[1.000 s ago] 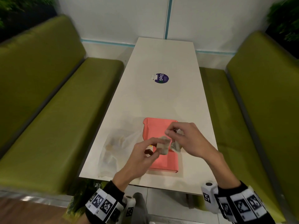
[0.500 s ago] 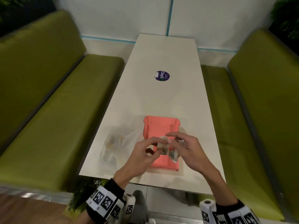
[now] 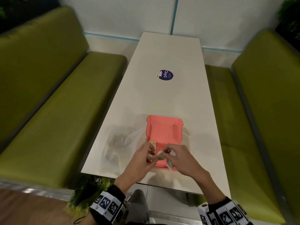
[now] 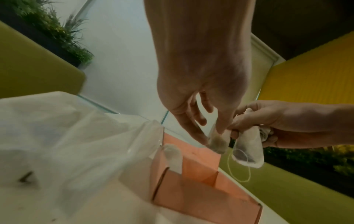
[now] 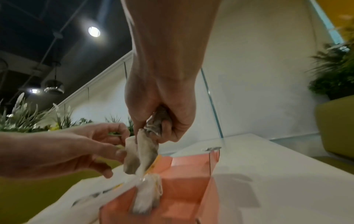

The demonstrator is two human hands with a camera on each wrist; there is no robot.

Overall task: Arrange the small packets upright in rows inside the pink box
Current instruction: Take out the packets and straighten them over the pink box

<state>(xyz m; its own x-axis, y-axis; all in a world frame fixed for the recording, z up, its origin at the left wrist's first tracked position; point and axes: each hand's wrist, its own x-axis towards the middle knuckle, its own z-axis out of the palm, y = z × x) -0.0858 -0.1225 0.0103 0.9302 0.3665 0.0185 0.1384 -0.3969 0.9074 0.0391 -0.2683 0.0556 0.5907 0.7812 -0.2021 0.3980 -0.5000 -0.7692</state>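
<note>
The open pink box (image 3: pixel 164 133) lies on the white table. One small packet, a tea bag (image 4: pixel 173 157), stands upright against the box's left wall and also shows in the right wrist view (image 5: pixel 147 197). Above the box's near end, my left hand (image 3: pixel 151 154) pinches one packet (image 4: pixel 218 142) between thumb and finger. My right hand (image 3: pixel 166 151) pinches a second packet (image 4: pixel 249 150) that hangs down with its string. It also grips a bunch of further packets (image 5: pixel 159 121) in its palm. The two hands touch at the packets.
A crumpled clear plastic bag (image 3: pixel 120 143) lies left of the box, up against its left wall. A purple round sticker (image 3: pixel 165 75) sits farther up the table (image 3: pixel 170 98). Green bench seats (image 3: pixel 56 119) flank both sides. The table's near edge is just below my hands.
Both hands have drifted down and toward me over the box's near end, keeping the packets pinched between them. The box and the bag have stayed put.
</note>
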